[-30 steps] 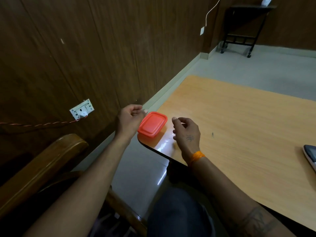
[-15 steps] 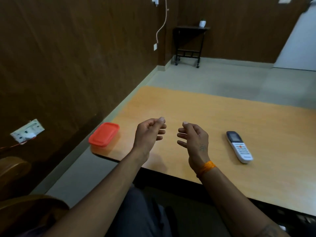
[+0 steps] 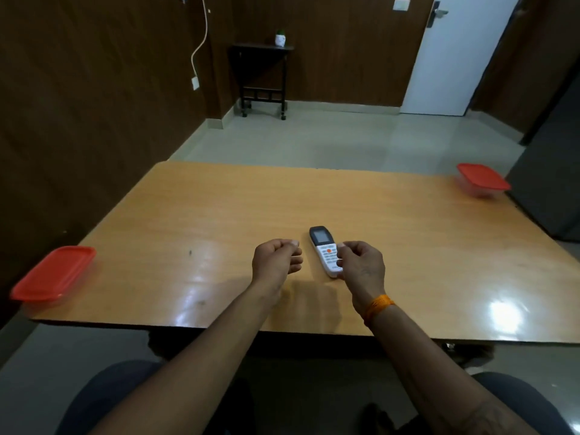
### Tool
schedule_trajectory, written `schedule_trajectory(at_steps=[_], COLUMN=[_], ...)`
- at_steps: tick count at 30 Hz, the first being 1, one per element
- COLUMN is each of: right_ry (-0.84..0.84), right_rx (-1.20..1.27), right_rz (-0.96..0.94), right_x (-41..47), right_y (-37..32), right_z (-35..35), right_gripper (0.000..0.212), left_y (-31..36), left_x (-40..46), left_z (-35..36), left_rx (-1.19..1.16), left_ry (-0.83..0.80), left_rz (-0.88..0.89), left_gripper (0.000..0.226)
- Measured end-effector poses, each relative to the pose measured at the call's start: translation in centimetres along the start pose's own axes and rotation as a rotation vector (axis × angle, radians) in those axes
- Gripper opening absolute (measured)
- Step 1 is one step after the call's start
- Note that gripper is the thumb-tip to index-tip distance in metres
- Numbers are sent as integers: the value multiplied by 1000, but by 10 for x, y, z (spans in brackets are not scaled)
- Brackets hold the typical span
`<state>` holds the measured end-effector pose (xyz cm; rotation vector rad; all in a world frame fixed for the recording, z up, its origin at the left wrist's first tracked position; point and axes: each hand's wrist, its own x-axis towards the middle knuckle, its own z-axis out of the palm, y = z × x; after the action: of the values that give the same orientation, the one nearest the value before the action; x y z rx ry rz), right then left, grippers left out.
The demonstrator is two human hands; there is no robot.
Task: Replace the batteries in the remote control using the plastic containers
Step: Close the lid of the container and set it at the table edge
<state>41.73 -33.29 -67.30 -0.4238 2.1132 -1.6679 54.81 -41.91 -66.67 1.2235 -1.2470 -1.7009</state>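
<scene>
- The left hand point(image 3: 276, 262) hangs over the wooden table point(image 3: 194, 215) with its fingers loosely curled toward the palm and thumb resting on top; it holds nothing.
- The right hand point(image 3: 362, 266) has its fingers loosely curled too. Its fingertips point(image 3: 340, 248) sit over the lower right edge of the remote control point(image 3: 324, 251); whether they touch it or only hover above it cannot be told.
- The remote control lies flat on the table between the 2 hands, just beside the left hand's knuckles, dark screen end pointing away from the person, white keypad with an orange button nearer the wrists.
- An orange thread band point(image 3: 378, 306) circles the right wrist.
- 1 plastic container with a red lid point(image 3: 53, 273) sits well to the left of the left hand, at the table's near left corner.
- A 2nd red-lidded container point(image 3: 481, 180) sits well beyond and to the right of the right hand, at the far right corner; both lids are on.
</scene>
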Motion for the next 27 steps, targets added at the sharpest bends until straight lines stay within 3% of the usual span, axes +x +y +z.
schedule_trajectory(at_steps=[4, 10, 13, 20, 27], right_ry=[39, -131, -174, -110, -79], right_rx=[-256, -468, -466, -261, -304], right_rz=[-67, -130, -136, -111, -130], right_x=[23, 48, 55, 76, 118], right_y=[14, 25, 23, 20, 1], right_z=[-16, -13, -5, 22, 53], right_gripper=[19, 31, 26, 19, 24], left_y=[-20, -29, -30, -21, 4], left_x=[12, 23, 33, 78, 128], left_z=[28, 52, 56, 60, 71], left_rx=[121, 298, 324, 415, 505], left_ry=[51, 37, 16, -1, 15], left_rz=[-79, 3, 10, 58, 138], left_gripper=[8, 16, 8, 24, 31])
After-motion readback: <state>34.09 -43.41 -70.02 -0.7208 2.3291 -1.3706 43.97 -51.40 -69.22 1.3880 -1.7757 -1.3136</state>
